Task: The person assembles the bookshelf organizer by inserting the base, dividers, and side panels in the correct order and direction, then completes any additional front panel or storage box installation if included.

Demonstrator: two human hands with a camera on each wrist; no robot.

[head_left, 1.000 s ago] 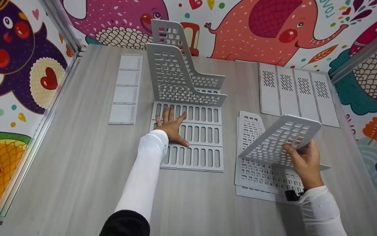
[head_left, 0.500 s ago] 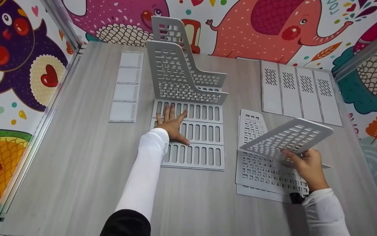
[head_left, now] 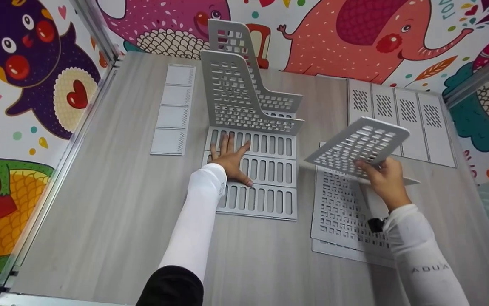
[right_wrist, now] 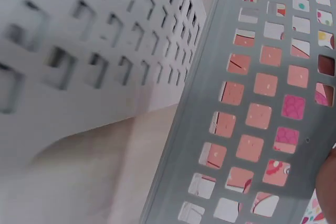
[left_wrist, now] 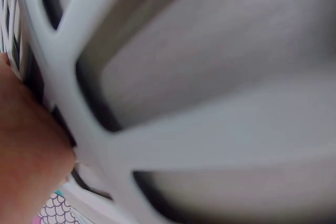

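My left hand (head_left: 231, 160) rests with spread fingers on a grey slotted panel (head_left: 268, 186) on the table. Its slots fill the left wrist view, with the edge of the hand (left_wrist: 31, 150) at left. Behind it, two perforated grey side panels with stepped edges, a front one (head_left: 231, 91) and a rear one (head_left: 255, 78), stand upright across the slotted base. My right hand (head_left: 385, 178) pinches another perforated side panel (head_left: 355, 146) by its lower edge, thumb on the near face, and holds it tilted above similar flat panels (head_left: 342, 212). Its fingers are mostly hidden behind the panel.
A white strip of four-sided sections (head_left: 172, 114) lies left of the slotted panel. White slatted panels (head_left: 402, 123) lie at the back right. Cartoon-printed walls (head_left: 325, 46) and a metal rail (head_left: 57, 157) bound the table.
My right hand has raised the perforated side panel away from the flat ones, toward the back and slightly left. My left hand stays on the slotted panel. The head view has shifted slightly.
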